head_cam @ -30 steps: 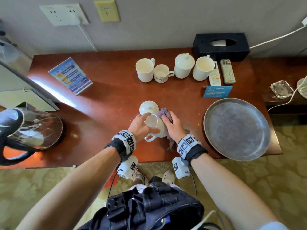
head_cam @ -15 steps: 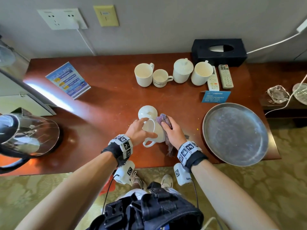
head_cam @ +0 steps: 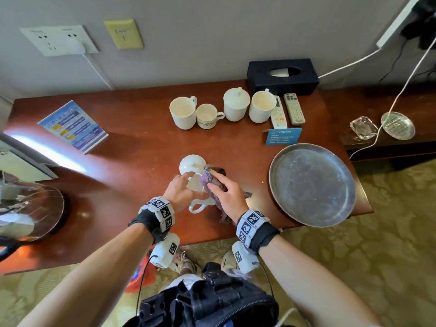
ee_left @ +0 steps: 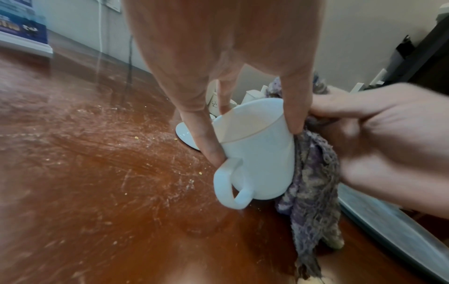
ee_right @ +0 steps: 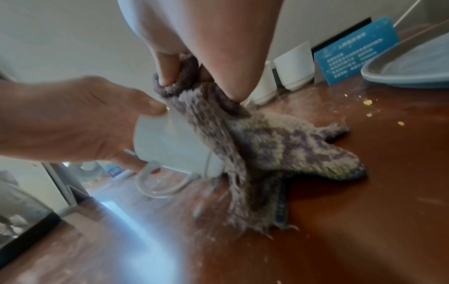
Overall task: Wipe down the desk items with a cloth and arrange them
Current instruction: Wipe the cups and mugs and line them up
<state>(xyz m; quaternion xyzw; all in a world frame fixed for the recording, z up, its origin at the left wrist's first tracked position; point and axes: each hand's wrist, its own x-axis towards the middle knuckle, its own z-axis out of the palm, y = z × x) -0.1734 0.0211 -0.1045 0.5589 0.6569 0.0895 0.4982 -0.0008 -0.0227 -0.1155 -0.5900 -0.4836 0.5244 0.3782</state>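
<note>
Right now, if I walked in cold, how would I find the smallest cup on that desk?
Start at the black tissue box against the wall and follow the row of white cups to its left. The small cup stands second from the left, between a tall mug and a lidded cup. It alone is short and has a dark pattern round its side.

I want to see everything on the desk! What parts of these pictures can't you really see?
- Inside of the held mug: head view, covered by the left hand and the cloth.
- Words on the blue card: head view, too small; right wrist view, blurred.
- Kettle: head view, cut off by the left edge.
- Inside the lidded cup: its lid hides it.
- Right hand: left wrist view, blurred.
</note>
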